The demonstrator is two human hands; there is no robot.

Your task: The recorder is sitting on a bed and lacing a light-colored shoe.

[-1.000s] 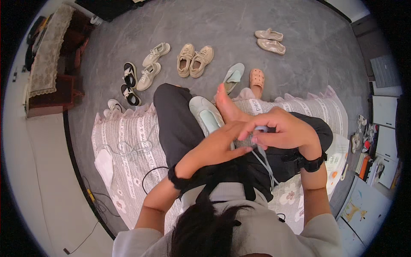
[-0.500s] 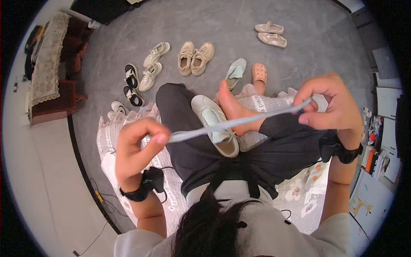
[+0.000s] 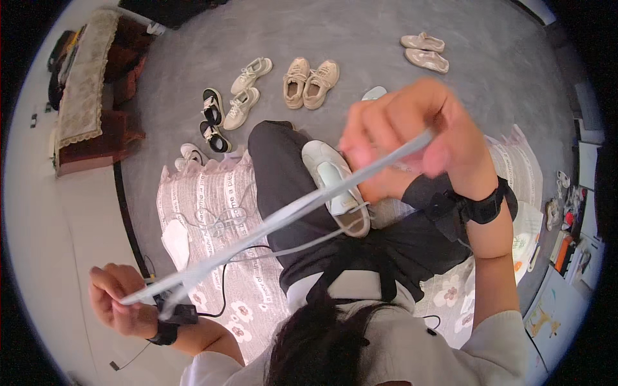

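Note:
A pale grey-white shoelace (image 3: 277, 219) is stretched in a slanting line across my lap. My left hand (image 3: 119, 297), low at the left, pinches one end of it. Higher up, my right hand (image 3: 409, 125) has its fingers closed on the other part, near the bare foot. Below the taut lace, a light grey sneaker (image 3: 318, 154) with a pale green tongue rests on my dark trousers (image 3: 278, 157). From the sneaker's heel end a thinner loose strand (image 3: 297, 249) trails leftward. My right hand hides most of the foot.
I sit on a patterned cloth (image 3: 212, 186) with a frilled edge. On the grey floor ahead stand beige sneakers (image 3: 311, 82), white sneakers (image 3: 241, 108), black shoes (image 3: 214, 122) and beige flats (image 3: 426, 51). A dark wooden cabinet (image 3: 96, 157) is at left; cables lie near the cloth.
My left hand has moved down and left, my right hand up and left, so the lace now slants more and spans farther. The view has shifted slightly.

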